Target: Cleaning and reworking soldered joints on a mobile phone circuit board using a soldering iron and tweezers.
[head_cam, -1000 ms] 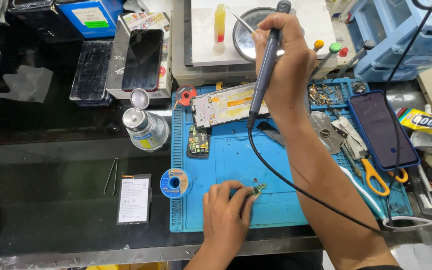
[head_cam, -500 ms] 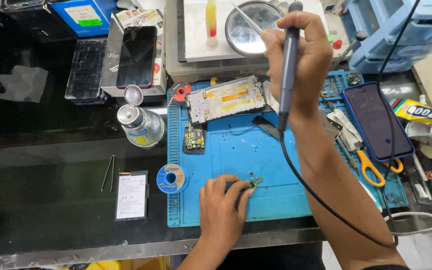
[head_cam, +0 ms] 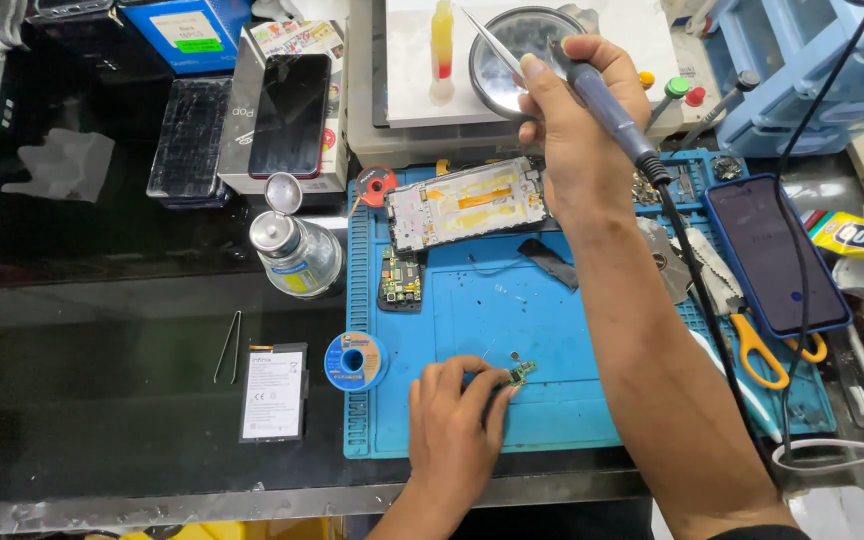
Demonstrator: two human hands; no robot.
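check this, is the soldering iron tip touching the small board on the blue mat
No, the right hand holds the soldering iron raised far from the small board pinned by the left hand.

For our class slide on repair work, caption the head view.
Left hand pins small green circuit board on blue mat; right hand lifts blue-handled soldering iron.

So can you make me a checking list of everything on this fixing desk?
Surface: blue work mat on a dark bench.
Job's things: small green circuit board; soldering iron.
Clutter: opened phone frame, solder spool, metal bottle, flat battery, tweezers, orange-handled scissors, dark phone.
Grippers: left hand pinches the board on the mat; right hand holds the iron raised, tip away from the board.
Cables: black iron cord trailing over the mat.
Surroundings: boxes, phones and a round dish at the back.
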